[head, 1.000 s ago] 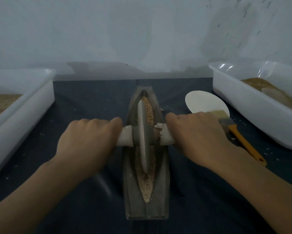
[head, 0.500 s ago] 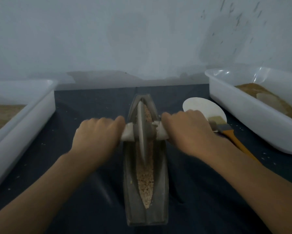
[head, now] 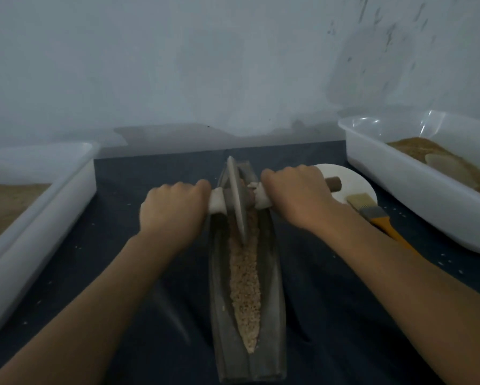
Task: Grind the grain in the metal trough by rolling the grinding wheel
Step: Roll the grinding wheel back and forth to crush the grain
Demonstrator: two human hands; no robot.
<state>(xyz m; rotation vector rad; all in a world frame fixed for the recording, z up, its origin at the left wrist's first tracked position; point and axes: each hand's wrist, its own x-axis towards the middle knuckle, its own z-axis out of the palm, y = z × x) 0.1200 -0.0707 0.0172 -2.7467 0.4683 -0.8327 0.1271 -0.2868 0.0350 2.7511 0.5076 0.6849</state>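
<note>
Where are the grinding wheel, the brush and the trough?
grinding wheel (head: 237,201), head view, on its flat disc face
brush (head: 372,211), head view, on its metal band
trough (head: 272,295), head view, on its right wall

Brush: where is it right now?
Head view, right side: the brush lies on the dark cloth, bristles on the white disc, between the right hand and the right tub.
</note>
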